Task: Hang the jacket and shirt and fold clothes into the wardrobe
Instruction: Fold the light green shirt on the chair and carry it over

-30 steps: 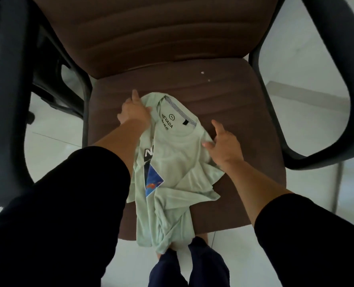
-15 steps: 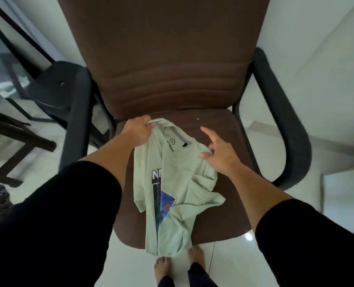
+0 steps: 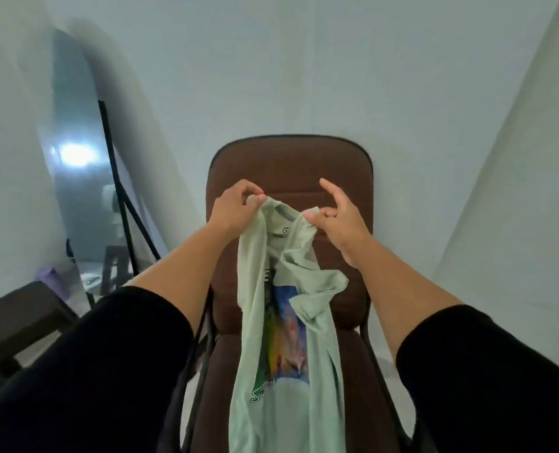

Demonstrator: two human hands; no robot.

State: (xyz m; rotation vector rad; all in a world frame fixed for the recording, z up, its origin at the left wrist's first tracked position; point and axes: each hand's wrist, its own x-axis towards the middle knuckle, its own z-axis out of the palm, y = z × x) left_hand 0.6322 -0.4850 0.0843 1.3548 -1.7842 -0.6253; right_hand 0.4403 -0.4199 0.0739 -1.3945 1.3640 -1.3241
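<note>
A pale green T-shirt (image 3: pixel 291 371) with a colourful print on its front hangs in the air in front of a brown office chair (image 3: pixel 291 165). My left hand (image 3: pixel 235 207) pinches the shirt's left shoulder by the collar. The right shoulder is pinched between thumb and fingers of my right hand (image 3: pixel 337 214), whose index finger sticks up. The shirt dangles crumpled, one sleeve folded across its front, its lower end running out of the bottom of the frame. No wardrobe, jacket or hanger is in view.
A tall mirror (image 3: pixel 78 178) on a black stand leans against the white wall at the left. A dark wooden bench or table (image 3: pixel 20 318) sits at lower left. White walls stand behind and to the right of the chair.
Both hands gripped the T-shirt at its shoulders and lifted it off the chair seat, where it had lain. My view has tilted upward toward the chair back and wall.
</note>
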